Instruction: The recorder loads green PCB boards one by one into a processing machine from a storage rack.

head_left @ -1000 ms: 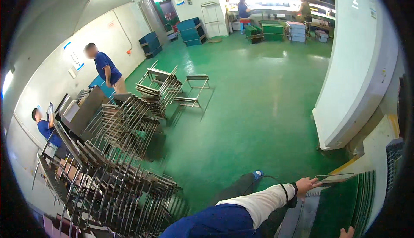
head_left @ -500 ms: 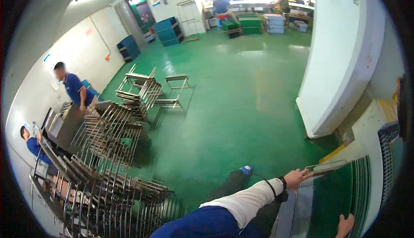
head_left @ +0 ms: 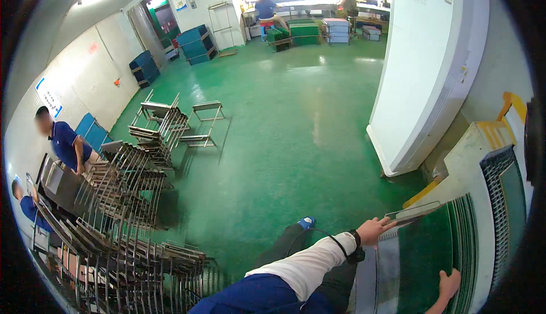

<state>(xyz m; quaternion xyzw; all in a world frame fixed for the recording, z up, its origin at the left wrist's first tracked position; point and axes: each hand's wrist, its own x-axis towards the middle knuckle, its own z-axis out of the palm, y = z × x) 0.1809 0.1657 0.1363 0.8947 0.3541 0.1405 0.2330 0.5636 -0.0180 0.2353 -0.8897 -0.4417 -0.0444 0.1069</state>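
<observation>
A row of upright green flat boards [head_left: 424, 263] stands at the lower right, packed face to face in a metal rack [head_left: 418, 211]. My left hand [head_left: 375, 230], with a dark watch at the wrist, is at the rack's far end, its fingers closed on the rail. Nearer to me, my right hand [head_left: 449, 284] pinches the top edge of a green board, thumb on one side and fingers on the other. Its fingertips are partly hidden among the boards. Light grey panels [head_left: 364, 274] stand left of the green ones.
Stacked metal racks [head_left: 125, 189] fill the left side, with two people in blue shirts beyond them. A white pillar [head_left: 426, 75] rises at the right, near a dark grid-like rack [head_left: 500, 200]. Blue bins [head_left: 196, 44] and lit workbenches stand at the back of the green floor [head_left: 273, 160].
The view has turned slightly to the right, so the room sits further left. Both hands stay at the rack and boards. The standing person at the left has shifted a little.
</observation>
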